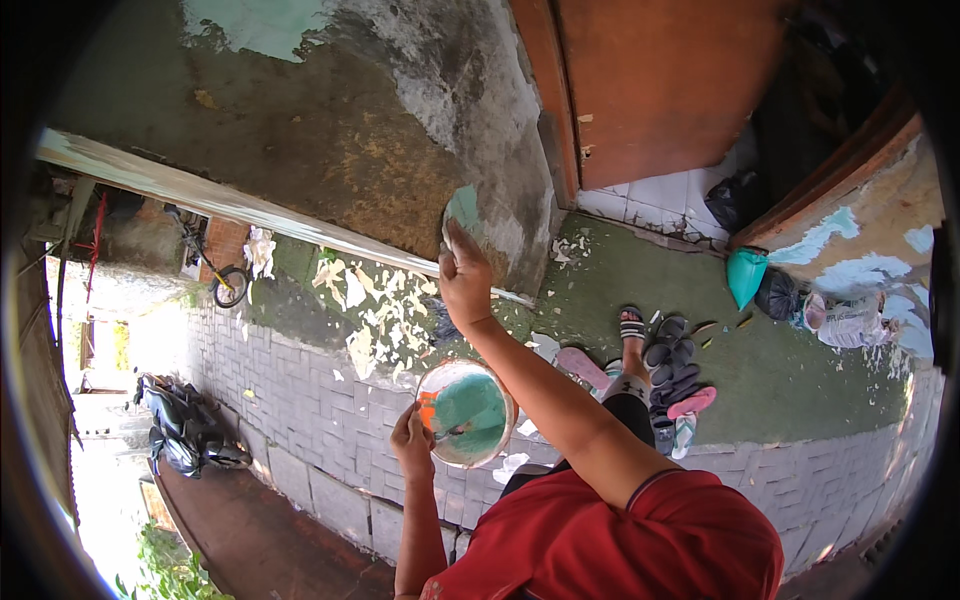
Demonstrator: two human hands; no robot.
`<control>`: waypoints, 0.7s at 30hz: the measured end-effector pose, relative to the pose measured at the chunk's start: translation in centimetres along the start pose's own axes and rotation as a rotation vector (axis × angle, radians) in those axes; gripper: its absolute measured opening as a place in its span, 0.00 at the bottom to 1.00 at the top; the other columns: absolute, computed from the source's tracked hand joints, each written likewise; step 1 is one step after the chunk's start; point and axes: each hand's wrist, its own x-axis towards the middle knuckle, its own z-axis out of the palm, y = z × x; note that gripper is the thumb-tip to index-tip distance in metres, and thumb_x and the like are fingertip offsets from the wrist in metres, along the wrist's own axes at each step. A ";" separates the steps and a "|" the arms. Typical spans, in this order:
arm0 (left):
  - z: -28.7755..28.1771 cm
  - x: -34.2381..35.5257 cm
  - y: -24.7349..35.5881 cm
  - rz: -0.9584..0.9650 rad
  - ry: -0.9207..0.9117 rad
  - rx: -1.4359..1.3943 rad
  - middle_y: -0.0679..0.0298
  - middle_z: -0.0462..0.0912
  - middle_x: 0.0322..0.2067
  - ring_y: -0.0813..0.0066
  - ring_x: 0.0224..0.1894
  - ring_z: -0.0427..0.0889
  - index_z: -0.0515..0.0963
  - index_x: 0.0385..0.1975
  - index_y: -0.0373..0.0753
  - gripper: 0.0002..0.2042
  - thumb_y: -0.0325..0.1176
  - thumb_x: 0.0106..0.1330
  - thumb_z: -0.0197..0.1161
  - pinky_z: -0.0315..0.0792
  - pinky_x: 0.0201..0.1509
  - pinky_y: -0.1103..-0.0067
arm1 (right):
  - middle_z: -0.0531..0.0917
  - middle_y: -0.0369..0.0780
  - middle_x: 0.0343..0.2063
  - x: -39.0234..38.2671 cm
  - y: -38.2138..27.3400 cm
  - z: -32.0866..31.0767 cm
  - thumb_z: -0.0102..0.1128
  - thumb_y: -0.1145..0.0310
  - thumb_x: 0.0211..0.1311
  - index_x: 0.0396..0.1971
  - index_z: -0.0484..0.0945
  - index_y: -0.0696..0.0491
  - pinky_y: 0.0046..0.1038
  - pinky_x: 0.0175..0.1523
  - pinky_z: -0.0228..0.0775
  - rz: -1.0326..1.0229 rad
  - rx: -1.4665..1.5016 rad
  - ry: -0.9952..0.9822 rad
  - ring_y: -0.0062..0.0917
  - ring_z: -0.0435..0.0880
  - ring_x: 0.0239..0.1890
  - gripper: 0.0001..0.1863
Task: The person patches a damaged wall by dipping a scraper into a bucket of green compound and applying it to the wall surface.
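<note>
My right hand (462, 275) is raised against the weathered wall (340, 120), fingers closed beside a fresh mint-green patch (463, 203); I cannot make out what it grips. Lower down, my left hand (413, 440) holds the rim of a pale round bucket (505, 420) with green paste (480, 410) inside. An orange piece (428, 410) and a metal tool (455, 430) sit at the bucket's left side by that hand.
An orange-brown door (660, 80) stands ajar. Sandals (680, 370) lie near my foot (633, 340). Bags (777, 293) line the right wall. Peeled flakes (355, 290) litter the ground along the wall. A bicycle (230, 287) and a scooter (190, 430) stand at left.
</note>
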 end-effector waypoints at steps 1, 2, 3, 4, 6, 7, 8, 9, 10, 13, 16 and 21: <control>-0.3 0.0 -0.3 -0.009 0.005 0.011 0.77 0.60 0.15 0.91 0.14 0.55 0.74 0.51 0.26 0.15 0.29 0.71 0.49 0.47 0.16 0.85 | 0.79 0.50 0.53 -0.3 -1.1 -0.5 0.55 0.80 0.60 0.55 0.76 0.56 0.32 0.58 0.73 -0.006 0.032 -0.037 0.42 0.79 0.55 0.21; -0.6 -0.1 -0.6 -0.017 0.011 0.022 0.77 0.60 0.15 0.91 0.14 0.55 0.74 0.51 0.25 0.15 0.29 0.71 0.49 0.47 0.16 0.85 | 0.79 0.50 0.54 -0.6 -2.1 -1.0 0.54 0.81 0.60 0.56 0.76 0.56 0.32 0.59 0.73 -0.013 0.063 -0.073 0.42 0.79 0.56 0.22; -0.8 0.0 -0.9 -0.031 0.012 0.022 0.76 0.62 0.14 0.90 0.14 0.56 0.75 0.51 0.27 0.15 0.29 0.72 0.50 0.49 0.16 0.85 | 0.79 0.51 0.53 -0.6 -2.7 -1.8 0.54 0.80 0.61 0.56 0.75 0.56 0.33 0.58 0.73 -0.033 0.082 -0.062 0.42 0.80 0.55 0.21; -1.1 0.0 -1.3 -0.045 0.015 0.022 0.75 0.63 0.14 0.90 0.13 0.57 0.76 0.51 0.28 0.14 0.29 0.72 0.50 0.51 0.16 0.84 | 0.79 0.51 0.52 -0.4 -2.5 -2.2 0.54 0.80 0.61 0.55 0.76 0.57 0.33 0.57 0.73 -0.017 0.094 -0.025 0.43 0.80 0.54 0.21; -1.2 0.2 -1.5 -0.057 0.017 0.013 0.74 0.65 0.14 0.90 0.13 0.58 0.77 0.50 0.30 0.14 0.30 0.72 0.51 0.53 0.16 0.84 | 0.80 0.51 0.51 0.6 -1.9 -3.2 0.54 0.81 0.61 0.55 0.76 0.57 0.34 0.56 0.74 0.014 0.117 0.052 0.43 0.81 0.52 0.21; -1.0 0.1 -1.2 -0.055 0.015 0.006 0.74 0.65 0.14 0.90 0.13 0.58 0.77 0.50 0.30 0.13 0.30 0.72 0.51 0.53 0.16 0.84 | 0.82 0.51 0.47 1.5 -1.6 -3.7 0.55 0.80 0.60 0.53 0.77 0.57 0.34 0.54 0.75 0.059 0.072 0.078 0.42 0.83 0.48 0.19; -0.9 -0.1 -1.1 -0.055 0.014 -0.001 0.74 0.65 0.14 0.90 0.13 0.58 0.77 0.50 0.31 0.13 0.30 0.72 0.51 0.53 0.16 0.85 | 0.82 0.51 0.47 2.0 -0.2 -3.5 0.55 0.79 0.60 0.53 0.78 0.57 0.34 0.53 0.75 0.043 -0.016 0.097 0.42 0.84 0.48 0.19; -0.5 0.0 -0.6 -0.042 0.001 0.018 0.75 0.64 0.14 0.90 0.13 0.57 0.76 0.50 0.29 0.14 0.30 0.72 0.50 0.52 0.16 0.85 | 0.83 0.51 0.46 2.9 2.1 -3.4 0.56 0.79 0.60 0.52 0.78 0.57 0.34 0.52 0.76 0.021 -0.107 0.136 0.41 0.84 0.47 0.19; -0.4 -0.1 -0.4 -0.035 0.002 0.031 0.75 0.62 0.14 0.90 0.13 0.56 0.75 0.51 0.27 0.15 0.30 0.72 0.49 0.51 0.16 0.85 | 0.83 0.51 0.46 3.4 2.5 -3.1 0.56 0.79 0.59 0.52 0.78 0.57 0.34 0.52 0.76 0.003 -0.195 0.159 0.41 0.84 0.46 0.19; -0.6 -0.1 -0.4 -0.012 0.002 0.054 0.76 0.61 0.14 0.90 0.13 0.55 0.74 0.52 0.26 0.16 0.29 0.71 0.48 0.49 0.16 0.85 | 0.82 0.50 0.48 2.4 0.9 -1.7 0.57 0.78 0.58 0.51 0.78 0.58 0.32 0.54 0.76 0.002 -0.087 0.044 0.40 0.83 0.50 0.19; -0.7 -0.1 -0.7 -0.009 0.011 0.065 0.76 0.61 0.14 0.89 0.13 0.55 0.74 0.52 0.26 0.16 0.29 0.71 0.48 0.50 0.16 0.85 | 0.82 0.50 0.49 0.2 -1.5 -1.5 0.56 0.80 0.59 0.53 0.77 0.57 0.31 0.57 0.75 -0.041 0.046 -0.028 0.39 0.82 0.52 0.20; -1.4 0.0 -1.6 -0.025 -0.005 0.026 0.75 0.66 0.15 0.90 0.14 0.58 0.78 0.50 0.30 0.14 0.29 0.73 0.50 0.53 0.16 0.84 | 0.82 0.50 0.49 0.9 -1.4 -4.2 0.55 0.80 0.62 0.53 0.77 0.58 0.31 0.54 0.75 -0.011 0.052 0.033 0.38 0.83 0.50 0.18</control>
